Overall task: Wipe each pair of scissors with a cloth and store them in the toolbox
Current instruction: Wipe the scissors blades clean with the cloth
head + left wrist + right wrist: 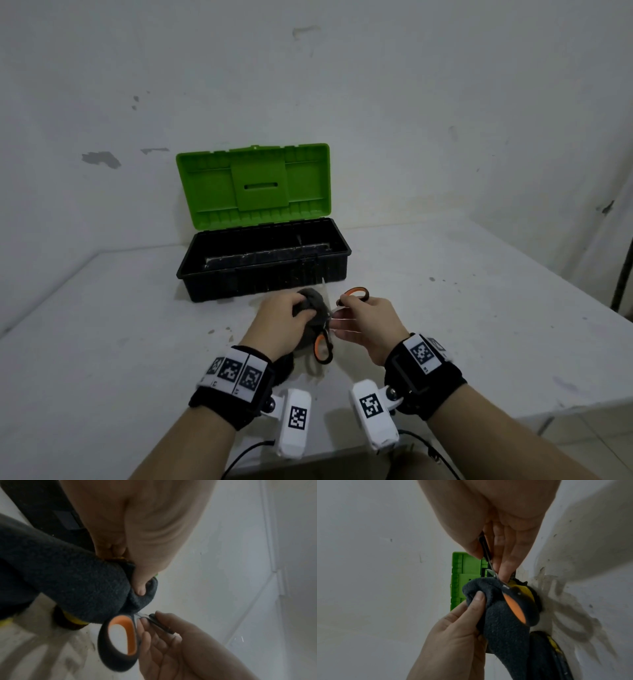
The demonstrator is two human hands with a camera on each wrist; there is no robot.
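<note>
Two hands meet over the white surface [479, 308]. Left hand [279, 322] curls its grip round a dark grey fleece cloth [313, 308], bunched about the blades of black-and-orange-handled scissors [323, 347]. Right hand [368, 323] pinches one handle loop just beside it. Beyond both grips stands the open black toolbox with green lid [263, 270].

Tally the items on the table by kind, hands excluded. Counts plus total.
Scissors: 2, the orange-handled scissors being wiped, and a yellow-and-black-handled pair lying mostly hidden under the cloth; more could be covered.
Cloth: 1, the dark grey cloth.
Toolbox: 1, the black toolbox with its green lid open.
Total: 4
</note>
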